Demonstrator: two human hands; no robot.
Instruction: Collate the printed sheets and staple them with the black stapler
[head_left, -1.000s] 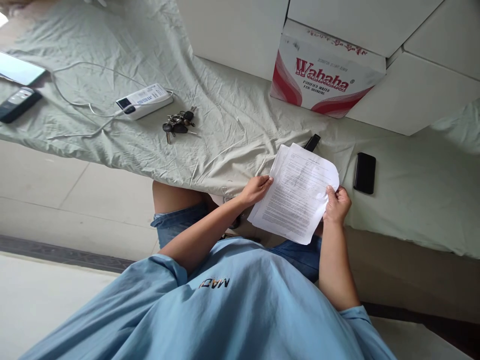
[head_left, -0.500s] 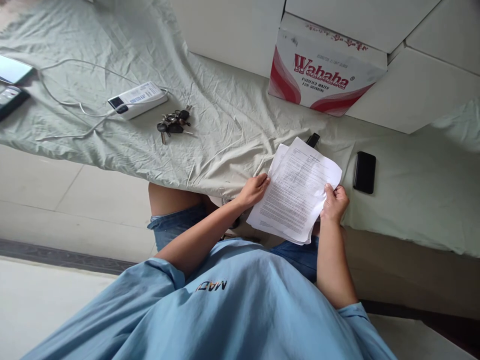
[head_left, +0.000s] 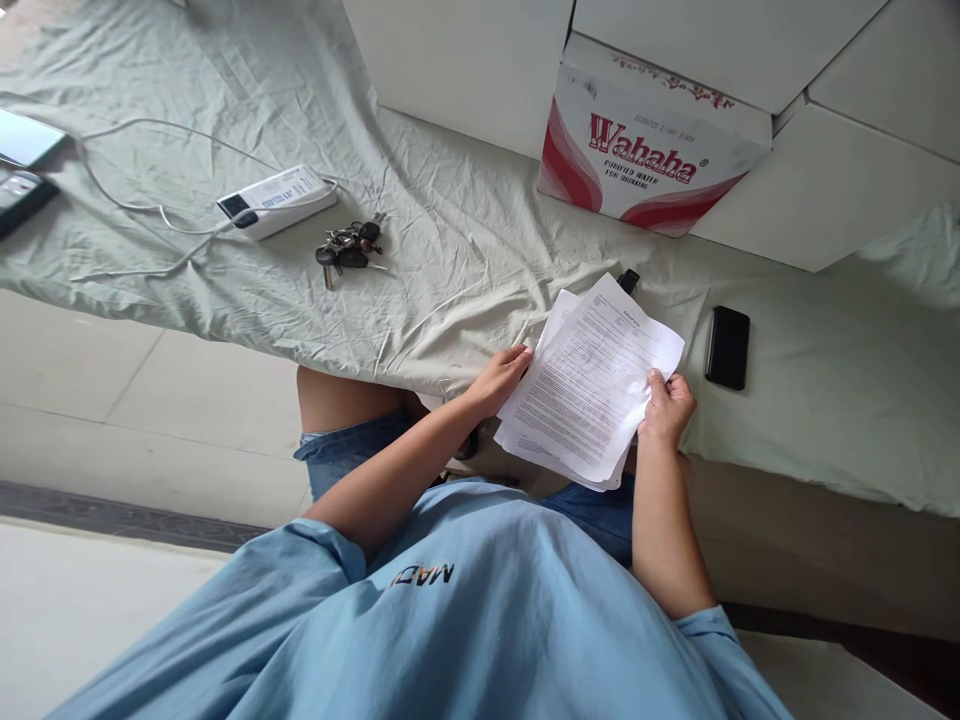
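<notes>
Papers (head_left: 592, 385), a loose stack of printed sheets, sit between our two hands just over the near edge of the bed (head_left: 465, 250), above our lap. Our left hand (head_left: 501, 377) touches the stack's left edge, its grip loosely curled, the fingers lying against the sheets. Our right hand (head_left: 667, 408) has its grip pinched on the stack's right edge, thumb on top of the page. The sheets are fanned a little, the top one tilted.

On the bed's green sheet, a black phone (head_left: 727, 347) lies just beside the papers toward the right, and a small dark object (head_left: 628, 280) peeks out behind the stack's far corner. A bunch of keys (head_left: 349, 250) lies toward the left, near a white power bank (head_left: 276, 200) with its cable (head_left: 150, 215). A Wahaha carton (head_left: 649, 150) stands at the far edge.
</notes>
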